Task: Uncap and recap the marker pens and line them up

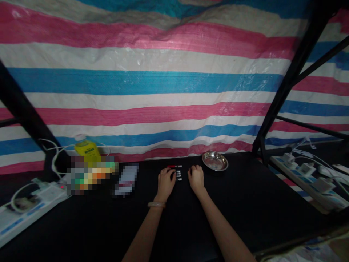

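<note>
Both of my hands rest on a black table near its far edge. My left hand, with a pale bangle on the wrist, lies knuckles up with its fingers curled, touching a row of small silver-tipped cylinders. My right hand sits just right of that row, fingers bent down onto the cloth. A thin red and black pen-like stick lies just beyond the cylinders. Whether either hand grips anything is hidden by the fingers.
A shiny metal bowl stands right of my right hand. A yellow device with white cables sits at the back left beside blurred packets. Power strips with plugs lie at the right; another lies at the left. A striped tarp hangs behind.
</note>
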Demonstrator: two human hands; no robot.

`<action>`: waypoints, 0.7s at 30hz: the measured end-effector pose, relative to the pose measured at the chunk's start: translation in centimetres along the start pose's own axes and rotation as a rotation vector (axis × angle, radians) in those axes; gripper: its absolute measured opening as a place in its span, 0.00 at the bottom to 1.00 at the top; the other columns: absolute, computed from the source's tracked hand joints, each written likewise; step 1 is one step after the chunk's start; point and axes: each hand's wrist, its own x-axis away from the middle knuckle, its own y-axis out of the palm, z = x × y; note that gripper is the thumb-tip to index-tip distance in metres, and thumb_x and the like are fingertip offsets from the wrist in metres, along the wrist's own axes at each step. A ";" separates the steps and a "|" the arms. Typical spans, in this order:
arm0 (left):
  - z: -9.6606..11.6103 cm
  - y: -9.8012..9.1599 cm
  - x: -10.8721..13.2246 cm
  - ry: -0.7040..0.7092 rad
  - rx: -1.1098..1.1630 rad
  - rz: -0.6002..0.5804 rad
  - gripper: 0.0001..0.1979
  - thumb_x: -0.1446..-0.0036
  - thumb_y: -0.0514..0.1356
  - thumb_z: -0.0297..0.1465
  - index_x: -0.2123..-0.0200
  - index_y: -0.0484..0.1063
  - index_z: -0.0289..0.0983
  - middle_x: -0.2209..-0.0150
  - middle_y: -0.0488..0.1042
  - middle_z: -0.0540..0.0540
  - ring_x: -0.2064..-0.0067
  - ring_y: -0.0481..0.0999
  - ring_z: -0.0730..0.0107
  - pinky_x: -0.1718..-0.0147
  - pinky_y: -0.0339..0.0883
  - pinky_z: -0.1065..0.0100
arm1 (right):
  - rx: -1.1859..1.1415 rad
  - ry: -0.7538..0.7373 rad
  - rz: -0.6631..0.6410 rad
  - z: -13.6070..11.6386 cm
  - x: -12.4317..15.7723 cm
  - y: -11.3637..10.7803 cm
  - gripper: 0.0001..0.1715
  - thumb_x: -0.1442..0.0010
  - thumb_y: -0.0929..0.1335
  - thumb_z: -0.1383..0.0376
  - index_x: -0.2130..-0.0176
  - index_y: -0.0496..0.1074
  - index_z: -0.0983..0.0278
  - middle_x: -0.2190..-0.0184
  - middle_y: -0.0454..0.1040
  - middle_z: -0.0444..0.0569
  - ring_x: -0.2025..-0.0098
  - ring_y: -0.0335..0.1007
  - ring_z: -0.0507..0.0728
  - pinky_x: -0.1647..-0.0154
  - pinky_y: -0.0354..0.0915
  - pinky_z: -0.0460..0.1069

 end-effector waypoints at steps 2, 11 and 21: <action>0.1 0.0 0.0 -0.005 0.011 0.005 0.11 0.44 0.54 0.30 0.60 0.74 0.40 0.57 0.71 0.43 0.53 0.67 0.60 0.55 0.62 0.58 | 0.001 0.006 0.000 0.0 -0.3 0.0 0.12 0.40 0.60 0.67 0.65 0.71 0.67 0.63 0.70 0.55 0.60 0.63 0.59 0.60 0.57 0.50; 0.1 -0.1 -0.2 -0.012 0.054 0.014 0.10 0.44 0.54 0.30 0.61 0.74 0.40 0.58 0.71 0.44 0.53 0.68 0.60 0.54 0.63 0.57 | -0.070 0.003 -0.045 0.0 -0.6 -0.2 0.17 0.42 0.61 0.66 0.53 0.68 0.68 0.53 0.67 0.58 0.54 0.61 0.60 0.56 0.57 0.52; 0.1 -0.2 -0.2 -0.019 0.071 0.023 0.09 0.44 0.55 0.30 0.62 0.74 0.39 0.59 0.72 0.44 0.55 0.69 0.61 0.55 0.63 0.58 | -0.123 -0.096 -0.087 0.3 -0.9 0.3 0.17 0.38 0.58 0.68 0.62 0.74 0.67 0.62 0.72 0.54 0.57 0.63 0.58 0.55 0.57 0.48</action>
